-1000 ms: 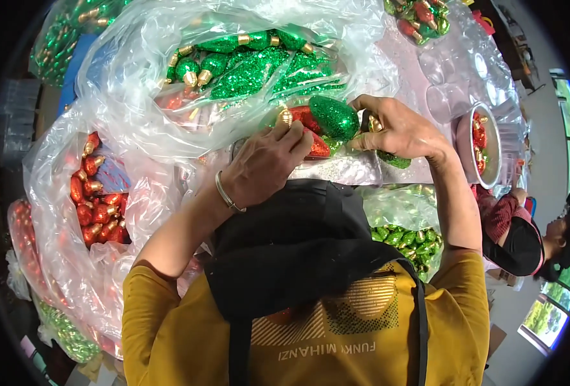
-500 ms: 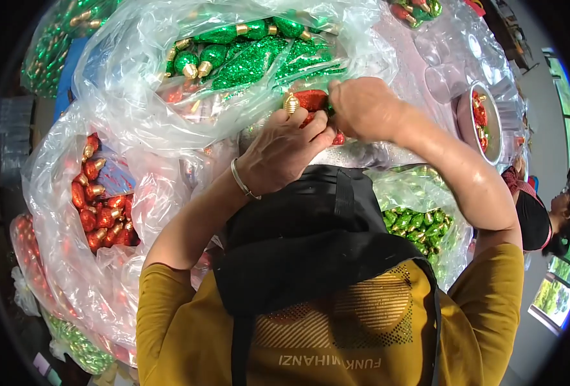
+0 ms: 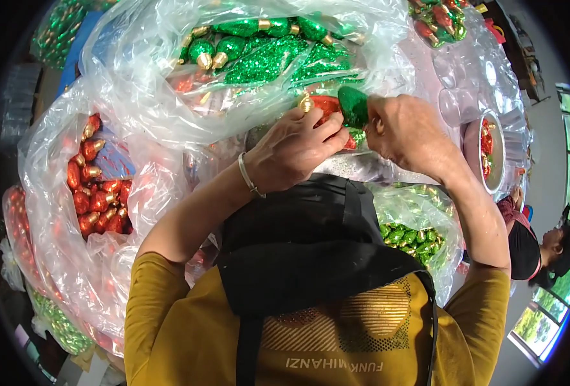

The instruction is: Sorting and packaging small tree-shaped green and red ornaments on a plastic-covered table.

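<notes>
My left hand [image 3: 298, 141] is closed around a red bulb-shaped ornament [image 3: 327, 105]. Beside its thumb and fingers, a gold ornament cap [image 3: 306, 103] sticks up. To its right my right hand [image 3: 408, 128] pinches a dark green bulb ornament [image 3: 353, 107], whose rounded end points at the left hand. The fingers of the right hand cover the green ornament's other end. Below the hands there is more red and light green glitter, partly hidden. Just beyond lies an open clear plastic bag of green glitter bulb ornaments [image 3: 259, 61] with gold caps.
At the left, a plastic bag [image 3: 47, 193] holds red bulb ornaments [image 3: 101, 206]. Small light green ornaments [image 3: 417, 241] fill a bag by my right side. Clear plastic cups [image 3: 452, 71] and a white bowl [image 3: 501, 154] of red ornaments stand at the right. Another person [image 3: 533, 241] is farther right.
My right hand has moved right, away from the left hand, and the green ornament in it now shows. The left hand keeps its hold on the red one. The whole view has shifted slightly.
</notes>
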`<state>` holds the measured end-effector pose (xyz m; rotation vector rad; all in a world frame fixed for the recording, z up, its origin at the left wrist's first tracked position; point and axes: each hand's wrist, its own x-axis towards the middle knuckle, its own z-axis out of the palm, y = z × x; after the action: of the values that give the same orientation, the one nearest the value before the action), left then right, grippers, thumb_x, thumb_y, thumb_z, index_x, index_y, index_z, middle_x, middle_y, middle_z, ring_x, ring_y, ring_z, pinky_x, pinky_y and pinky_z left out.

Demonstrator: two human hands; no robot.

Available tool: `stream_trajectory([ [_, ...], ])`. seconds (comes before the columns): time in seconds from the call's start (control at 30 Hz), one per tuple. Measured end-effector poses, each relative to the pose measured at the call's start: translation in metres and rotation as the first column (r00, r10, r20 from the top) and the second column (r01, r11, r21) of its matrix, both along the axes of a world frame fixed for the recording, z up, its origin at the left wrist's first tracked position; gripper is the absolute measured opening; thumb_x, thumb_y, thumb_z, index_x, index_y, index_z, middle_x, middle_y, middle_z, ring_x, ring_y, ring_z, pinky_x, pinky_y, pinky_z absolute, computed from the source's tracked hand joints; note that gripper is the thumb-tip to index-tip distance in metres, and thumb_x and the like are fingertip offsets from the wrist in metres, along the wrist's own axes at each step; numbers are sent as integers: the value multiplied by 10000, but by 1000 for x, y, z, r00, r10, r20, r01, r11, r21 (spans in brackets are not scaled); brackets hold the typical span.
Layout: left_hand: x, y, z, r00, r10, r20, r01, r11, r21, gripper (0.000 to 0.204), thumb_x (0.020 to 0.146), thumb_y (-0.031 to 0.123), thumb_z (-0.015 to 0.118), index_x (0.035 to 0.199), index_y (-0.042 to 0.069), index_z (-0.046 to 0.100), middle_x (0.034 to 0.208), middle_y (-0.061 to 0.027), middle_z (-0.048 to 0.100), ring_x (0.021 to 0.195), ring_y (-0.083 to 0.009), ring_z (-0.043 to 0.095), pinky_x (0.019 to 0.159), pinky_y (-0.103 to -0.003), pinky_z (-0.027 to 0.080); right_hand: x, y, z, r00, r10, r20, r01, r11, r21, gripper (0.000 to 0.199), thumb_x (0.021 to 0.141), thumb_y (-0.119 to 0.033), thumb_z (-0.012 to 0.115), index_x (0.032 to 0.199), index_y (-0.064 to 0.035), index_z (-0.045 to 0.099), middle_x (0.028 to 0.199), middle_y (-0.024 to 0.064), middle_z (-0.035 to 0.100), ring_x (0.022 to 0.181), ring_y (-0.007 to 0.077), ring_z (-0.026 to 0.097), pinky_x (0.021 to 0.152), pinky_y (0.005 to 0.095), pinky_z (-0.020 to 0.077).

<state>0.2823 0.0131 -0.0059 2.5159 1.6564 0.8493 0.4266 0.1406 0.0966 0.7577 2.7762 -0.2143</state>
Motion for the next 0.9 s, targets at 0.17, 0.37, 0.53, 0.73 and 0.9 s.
stream_trajectory([
  [0.17, 0, 5, 0, 999, -28, -43, 30, 999, 42, 320, 768, 162, 519, 1063, 62, 593, 1126, -91, 544, 917, -235, 501, 834, -354, 419, -20, -3, -12, 981, 88, 175, -91, 996, 5, 146, 734, -156, 628, 729, -12, 642, 703, 183, 636, 726, 344, 643, 645, 427, 501],
  [0.37, 4, 0, 0, 999, 13, 33, -14, 1000, 28, 324, 766, 140, 536, 1066, 41, 604, 1090, -110, 569, 879, -230, 526, 792, -339, 434, -38, 16, 3, 870, 323, 372, -254, 941, -224, 170, 777, -175, 598, 738, -12, 629, 684, 148, 637, 670, 299, 633, 612, 409, 477],
  [0.53, 1, -6, 2, 998, 59, -6, -58, 995, 84, 331, 772, 127, 531, 1079, 23, 596, 1073, -115, 578, 896, -225, 545, 778, -328, 440, -17, 28, 0, 768, -548, -332, 232, 721, -652, 220, 833, -206, 578, 749, -4, 568, 646, 68, 574, 581, 171, 532, 577, 341, 436],
  [0.73, 1, -3, 6, 998, 60, -7, -60, 996, 69, 322, 778, 125, 522, 1077, 28, 590, 1075, -103, 572, 961, -218, 550, 793, -323, 439, -1, 17, -43, 590, -614, -524, 60, 681, -730, 225, 901, -251, 565, 871, -33, 515, 753, 20, 579, 662, 64, 474, 579, 238, 391],
  [0.9, 5, -4, 7, 995, 79, -56, -79, 997, 4, 299, 789, 127, 515, 1065, 38, 589, 1072, -89, 567, 997, -218, 546, 811, -318, 437, 1, 10, -41, 536, -523, -663, -25, 775, -632, 218, 901, -183, 598, 995, -20, 487, 771, 31, 551, 677, 85, 473, 610, 249, 412],
])
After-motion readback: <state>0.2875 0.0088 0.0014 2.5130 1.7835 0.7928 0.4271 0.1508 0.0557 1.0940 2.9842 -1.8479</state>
